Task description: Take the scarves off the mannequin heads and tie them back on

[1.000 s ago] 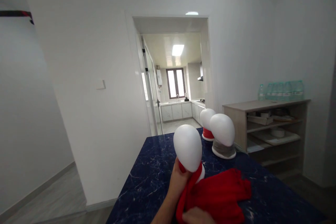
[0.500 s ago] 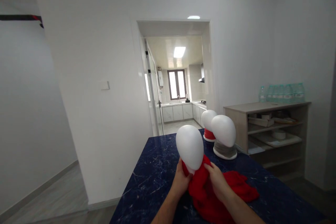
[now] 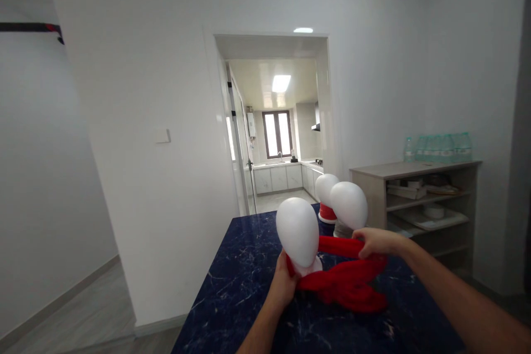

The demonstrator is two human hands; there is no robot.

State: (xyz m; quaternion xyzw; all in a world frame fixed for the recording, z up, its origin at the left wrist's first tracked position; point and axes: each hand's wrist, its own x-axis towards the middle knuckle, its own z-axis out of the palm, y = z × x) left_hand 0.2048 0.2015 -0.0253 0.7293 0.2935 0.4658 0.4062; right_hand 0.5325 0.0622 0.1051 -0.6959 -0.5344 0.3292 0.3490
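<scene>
A white mannequin head stands upright on the table in front of me. Around its neck runs a red scarf, whose loose part lies bunched on the tabletop to the right. My left hand is closed on the scarf at the left side of the neck. Out to the right, my right hand pinches the scarf and holds a band of it stretched away from the head. Behind are two more mannequin heads: a nearer one with grey cloth at its neck and a farther one with red cloth.
The dark blue marbled table reaches toward a doorway into a kitchen. A wooden shelf unit stands beyond the table on the right, with several plastic bottles on top. A white wall rises on the left.
My right hand has moved right, away from the neck, pulling the scarf out into a stretched band. My left hand has stayed by the neck. The view has shifted slightly.
</scene>
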